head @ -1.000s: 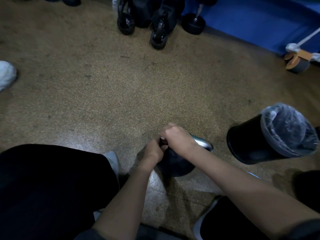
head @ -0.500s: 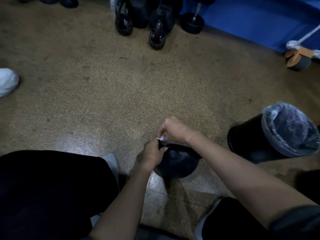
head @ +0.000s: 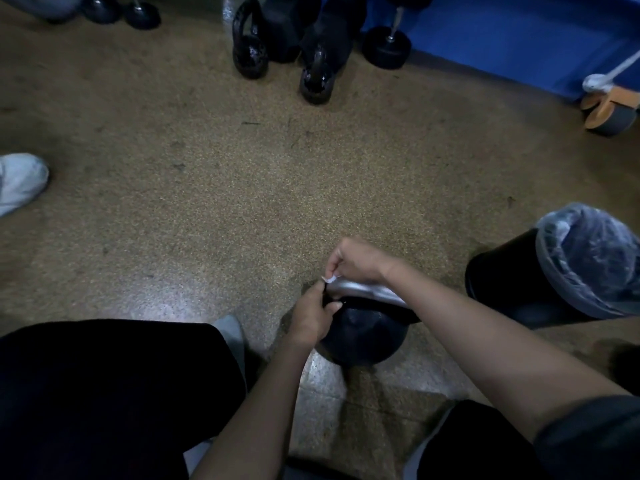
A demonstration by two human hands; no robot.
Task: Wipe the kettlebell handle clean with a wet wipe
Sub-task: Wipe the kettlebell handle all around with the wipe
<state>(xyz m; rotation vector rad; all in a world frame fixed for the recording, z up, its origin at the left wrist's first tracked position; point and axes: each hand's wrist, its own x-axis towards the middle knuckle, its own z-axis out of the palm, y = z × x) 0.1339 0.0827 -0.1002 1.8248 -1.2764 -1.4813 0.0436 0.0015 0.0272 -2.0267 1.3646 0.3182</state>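
A black kettlebell (head: 363, 336) with a silver handle (head: 367, 292) stands on the floor between my knees. My right hand (head: 358, 259) is above the handle's left end, its fingertips pinching a small white wet wipe (head: 328, 279) against that end. Only a corner of the wipe shows. My left hand (head: 311, 318) grips the kettlebell at the left base of the handle, just under the wipe. The handle's right end is hidden behind my right forearm.
A black bin (head: 502, 285) with a clear plastic liner (head: 588, 258) stands close on the right. Other black kettlebells (head: 249, 50) and a dumbbell (head: 386, 46) sit at the far edge by a blue mat (head: 502, 36). A white shoe (head: 20, 181) is at the left.
My right hand has slid with the wipe along the handle to its left end and lifted slightly, uncovering the silver bar. My left hand has kept its grip.
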